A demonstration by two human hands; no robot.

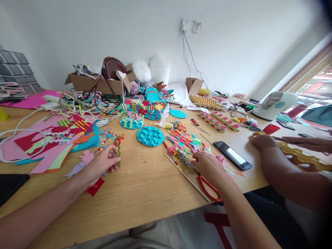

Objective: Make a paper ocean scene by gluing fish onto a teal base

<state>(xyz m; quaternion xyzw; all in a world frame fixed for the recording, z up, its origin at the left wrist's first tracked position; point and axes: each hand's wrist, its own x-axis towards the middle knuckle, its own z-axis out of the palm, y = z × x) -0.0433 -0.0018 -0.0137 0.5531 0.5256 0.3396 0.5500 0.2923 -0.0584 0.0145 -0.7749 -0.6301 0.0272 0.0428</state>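
Note:
My left hand (107, 160) is pinched round a green wavy pipe cleaner (119, 152), held upright over the table with an orange paper piece (118, 139) at its top. Over the coloured scraps, my right hand (209, 165) has its fingers curled in; what is at its fingertips is hidden. A purple and green wavy strip (183, 159) lies just left of those fingers. Partly beneath my right wrist are red-handled scissors (210, 189), beside a thin wooden stick (185, 176). A blue bumpy disc (149, 136) rests between my hands. Paper fish (76, 168) lie by my left forearm.
Decorated blue pieces (131, 119) with paper fish stand further back, near a glue bottle (166, 125). Coloured paper sheets (52, 145) spread at left. A phone (232, 155) lies right of my hand. A co-worker's arm (275, 166) reaches in over a yellow egg carton (301, 154).

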